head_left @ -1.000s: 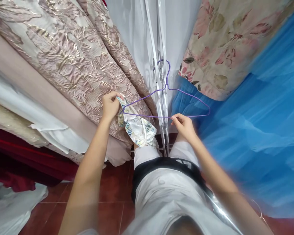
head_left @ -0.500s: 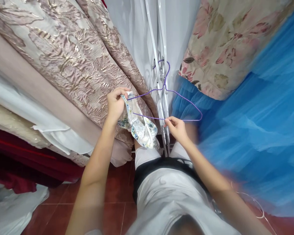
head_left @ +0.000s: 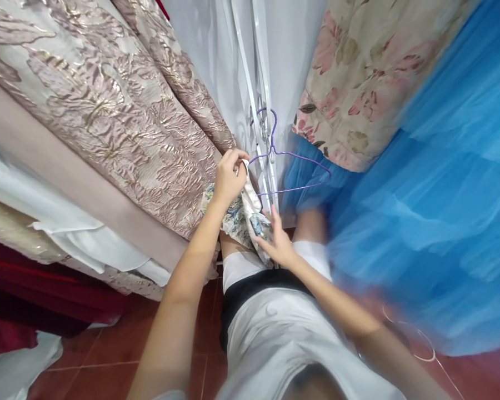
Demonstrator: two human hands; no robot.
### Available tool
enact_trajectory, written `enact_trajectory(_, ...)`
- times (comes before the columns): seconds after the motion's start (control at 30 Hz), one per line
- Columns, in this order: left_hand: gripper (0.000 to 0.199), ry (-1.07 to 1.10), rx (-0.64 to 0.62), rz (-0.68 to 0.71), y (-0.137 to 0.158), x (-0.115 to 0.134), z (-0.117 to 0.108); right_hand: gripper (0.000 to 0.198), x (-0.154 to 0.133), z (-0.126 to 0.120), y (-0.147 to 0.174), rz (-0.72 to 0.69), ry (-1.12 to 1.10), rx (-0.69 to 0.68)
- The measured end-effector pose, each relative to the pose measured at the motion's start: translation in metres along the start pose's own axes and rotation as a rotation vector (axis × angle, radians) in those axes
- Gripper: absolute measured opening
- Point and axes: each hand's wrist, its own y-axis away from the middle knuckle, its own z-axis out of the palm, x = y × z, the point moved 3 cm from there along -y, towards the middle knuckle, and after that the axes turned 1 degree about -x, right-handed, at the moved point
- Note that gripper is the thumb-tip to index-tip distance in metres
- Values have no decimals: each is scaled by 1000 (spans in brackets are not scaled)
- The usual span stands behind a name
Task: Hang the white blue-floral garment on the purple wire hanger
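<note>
A purple wire hanger [head_left: 302, 155] hangs by its hook at the white metal rack bars [head_left: 263, 133]. Its left end runs into a white garment with a blue and yellow floral print [head_left: 235, 216]. My left hand [head_left: 230, 175] is closed on the upper edge of this garment, next to the hanger's left arm. Below the hanger's bottom bar, my right hand [head_left: 278, 240] is open, thumb and fingers apart, at the right side of the garment's hanging folds. Its fingertips are near or touching the cloth; I cannot tell which.
Pink-gold brocade [head_left: 108, 111] and several other garments hang on the left. To the right hang a floral fabric [head_left: 354, 94] and blue tulle [head_left: 420, 222]. A dark red garment [head_left: 45, 283] reaches low above the red tiled floor [head_left: 95, 361]. A thin white cord [head_left: 429, 355] lies at lower right.
My left hand has moved right with the garment, farther along the hanger's left arm. My right hand has let go of the hanger's bottom bar and moved down to the garment, opening.
</note>
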Motion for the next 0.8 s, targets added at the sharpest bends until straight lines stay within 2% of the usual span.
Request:
enact_trajectory(0.03,25,-3,5,-7,0,-1,-1,93,6,5,4,34,13,-41)
enact_trajectory(0.1,23,-10,-1,-15,0,-4,-6,68,16,2,7,132,5,-96)
enact_trajectory(0.17,21,-23,-29,-7,-1,-5,-12,40,19,-21,4,217,-4,-142)
enact_trajectory(0.2,20,-30,-43,1,-1,-5,-15,33,17,-40,2,244,1,-163)
enact_trajectory(0.23,20,-34,-54,8,-1,-4,-18,29,13,-64,-2,242,33,-125)
enact_trajectory(0.33,20,-31,-76,10,0,-2,-20,22,-3,-148,-12,199,140,117)
enact_trajectory(0.4,21,-26,-90,14,2,0,-17,28,-15,-194,-20,132,169,275)
enact_trajectory(0.47,23,-28,-99,24,4,2,-12,37,-23,-222,-32,64,213,376)
enact_trajectory(0.57,23,-41,-100,30,5,3,-5,39,-24,-237,-58,9,306,428)
enact_trajectory(0.7,24,-31,-87,45,5,1,-3,38,-19,-235,-84,-52,403,554)
enact_trajectory(0.8,24,-28,-97,32,6,0,-7,22,-18,-232,-83,-45,498,550)
